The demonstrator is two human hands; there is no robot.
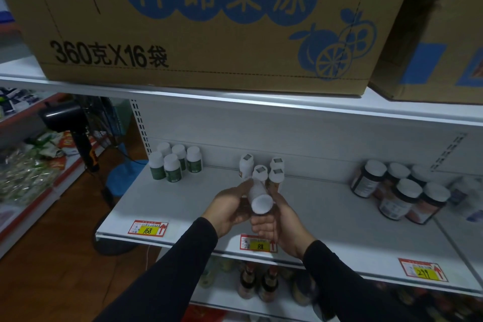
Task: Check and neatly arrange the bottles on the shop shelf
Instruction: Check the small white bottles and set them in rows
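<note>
Together, left grip (230,205) and right grip (281,219) grasp a white-capped bottle (258,197) above the shelf (326,212) edge.

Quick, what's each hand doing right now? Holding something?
Left hand: holds the white bottle, tipped on its side, from the left.
Right hand: grips the same bottle from the right and below.

On the middle shelf (326,206), a cluster of bottles (175,163) is standing at rear left, a second cluster (274,168) is sitting at centre just behind the held bottle (258,197), jars (402,191) are standing at right, and a carton (209,21) is resting on the shelf above.
</note>
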